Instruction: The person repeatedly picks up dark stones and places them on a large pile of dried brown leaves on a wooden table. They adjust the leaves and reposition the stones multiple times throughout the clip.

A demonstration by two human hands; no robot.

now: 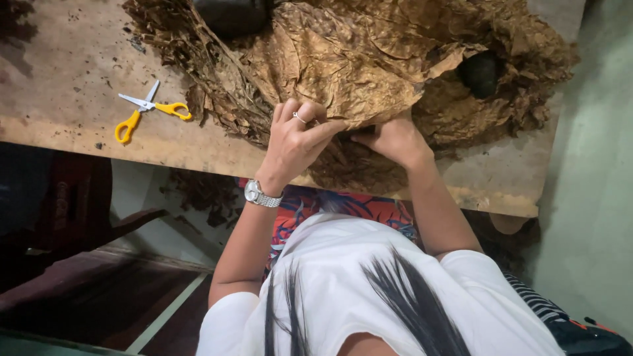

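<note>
Item: left hand point(297, 138), raised at the near edge of the wooden table point(59, 86), just left of the picture's centre; fingers curled, thumb and forefinger pinched narrow on the edge of a large dried brown leaf point(349, 66); a ring on one finger, a silver wristwatch point(261, 195) on the wrist at 7 o'clock from the hand. Item: right hand point(394, 140), at 3 o'clock from the left hand and just beside it; fingers tucked under the same leaf's lower edge, closed on it, though the fingertips are hidden and the exact hold cannot be told. Item: the leaf itself, crinkled and tan, spread flat at 12 o'clock from both hands, lying on top of a heap of darker dried leaves point(217, 86) that covers the middle and right of the table. Item: two dark rounded lumps resting on the heap, one point(232, 14) at 11 o'clock from the hands at the picture's top edge, one point(479, 72) at 2 o'clock; their kind cannot be told. Item: small scissors point(148, 109) with yellow handles, lying closed on bare wood at 9 o'clock from the left hand, well apart from it, near the heap's left edge. Item: loose leaf crumbs scattered on the table about the scissors.
</note>
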